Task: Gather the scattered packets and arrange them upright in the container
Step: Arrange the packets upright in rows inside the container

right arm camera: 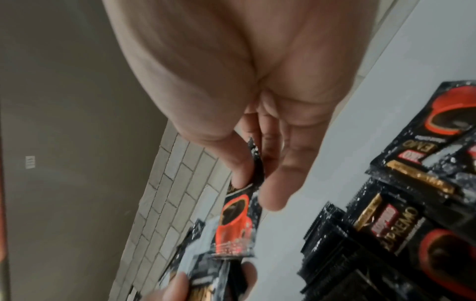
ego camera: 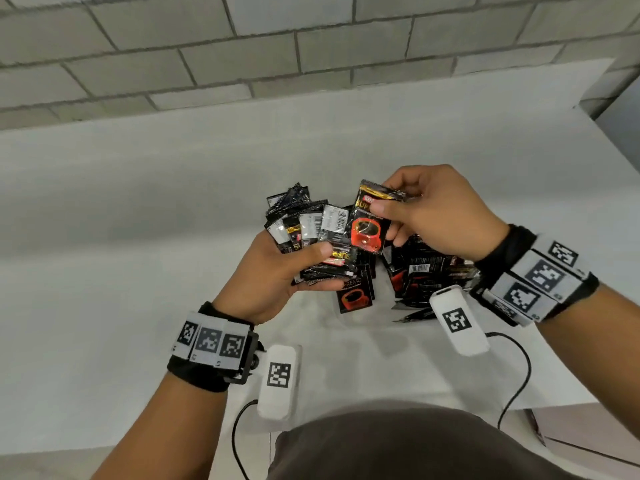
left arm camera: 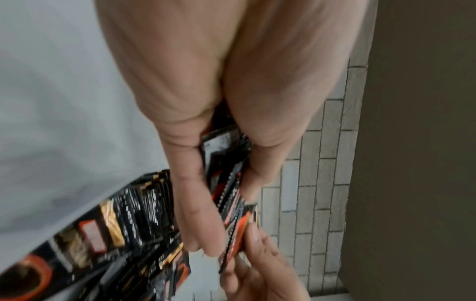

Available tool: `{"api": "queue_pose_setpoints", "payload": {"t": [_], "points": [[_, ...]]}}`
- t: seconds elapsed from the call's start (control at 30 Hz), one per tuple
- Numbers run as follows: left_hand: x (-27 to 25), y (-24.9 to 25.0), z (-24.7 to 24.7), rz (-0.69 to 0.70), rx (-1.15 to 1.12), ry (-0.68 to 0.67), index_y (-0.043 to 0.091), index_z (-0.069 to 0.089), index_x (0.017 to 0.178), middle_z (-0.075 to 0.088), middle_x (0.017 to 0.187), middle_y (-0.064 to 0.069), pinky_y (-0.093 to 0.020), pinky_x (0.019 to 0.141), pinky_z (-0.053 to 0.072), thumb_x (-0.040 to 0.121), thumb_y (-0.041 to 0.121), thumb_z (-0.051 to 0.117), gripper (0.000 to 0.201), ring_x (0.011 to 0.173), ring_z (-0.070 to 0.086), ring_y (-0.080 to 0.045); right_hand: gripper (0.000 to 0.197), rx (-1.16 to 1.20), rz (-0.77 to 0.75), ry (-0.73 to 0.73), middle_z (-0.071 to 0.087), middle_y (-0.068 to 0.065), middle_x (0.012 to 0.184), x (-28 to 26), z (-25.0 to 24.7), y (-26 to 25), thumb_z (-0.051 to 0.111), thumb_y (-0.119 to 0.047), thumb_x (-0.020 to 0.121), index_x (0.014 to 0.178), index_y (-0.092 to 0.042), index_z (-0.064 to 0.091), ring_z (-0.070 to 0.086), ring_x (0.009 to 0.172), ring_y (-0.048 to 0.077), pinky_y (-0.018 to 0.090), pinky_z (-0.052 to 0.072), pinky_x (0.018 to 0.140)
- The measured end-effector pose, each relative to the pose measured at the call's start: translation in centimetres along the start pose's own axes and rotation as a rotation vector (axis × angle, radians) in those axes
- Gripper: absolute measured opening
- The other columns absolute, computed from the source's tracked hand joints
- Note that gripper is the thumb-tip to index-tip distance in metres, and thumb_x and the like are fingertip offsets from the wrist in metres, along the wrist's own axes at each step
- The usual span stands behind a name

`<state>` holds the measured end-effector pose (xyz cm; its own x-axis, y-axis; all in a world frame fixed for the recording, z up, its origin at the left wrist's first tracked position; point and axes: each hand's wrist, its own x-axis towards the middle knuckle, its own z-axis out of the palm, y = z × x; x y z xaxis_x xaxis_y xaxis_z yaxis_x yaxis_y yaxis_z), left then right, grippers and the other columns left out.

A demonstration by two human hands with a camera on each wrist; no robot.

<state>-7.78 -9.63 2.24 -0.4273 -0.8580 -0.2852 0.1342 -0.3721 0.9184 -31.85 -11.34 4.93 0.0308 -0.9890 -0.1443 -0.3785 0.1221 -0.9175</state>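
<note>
My left hand (ego camera: 277, 271) grips a fanned bundle of several black coffee packets (ego camera: 311, 230) above the white table (ego camera: 138, 202), thumb pressed across their fronts. My right hand (ego camera: 426, 216) pinches a single black packet with a red cup (ego camera: 369, 223) by its top edge and holds it against the right side of the bundle. In the left wrist view the bundle (left arm camera: 226, 163) sits between thumb and fingers. In the right wrist view the single packet (right arm camera: 239, 222) hangs from my fingertips. Loose packets (ego camera: 426, 271) lie in a heap on the table under my right hand. No container is in view.
A grey brick wall (ego camera: 277, 46) runs along the table's far edge. Two white tagged units (ego camera: 278, 381) (ego camera: 457, 320) with black cables hang by my wrists. The table's right edge (ego camera: 606, 133) drops off near the corner.
</note>
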Motion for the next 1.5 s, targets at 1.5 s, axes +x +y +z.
{"api": "queue_pose_setpoints", "payload": {"t": [1.5], "points": [[-1.3,-0.7,-4.2,0.002,-0.051,0.193,0.008,0.058,0.135,0.073,0.123,-0.015,-0.044,0.077,0.063,0.091,0.005,0.066,0.046,0.108,0.072,-0.039,0.027,-1.237,-0.319,-0.839,0.064,0.005,0.095,-1.2,6.3,4.8,0.05,-0.024,0.092,0.109,-0.012,0.067,0.061,0.086,0.024,0.043,0.057,0.078]]}}
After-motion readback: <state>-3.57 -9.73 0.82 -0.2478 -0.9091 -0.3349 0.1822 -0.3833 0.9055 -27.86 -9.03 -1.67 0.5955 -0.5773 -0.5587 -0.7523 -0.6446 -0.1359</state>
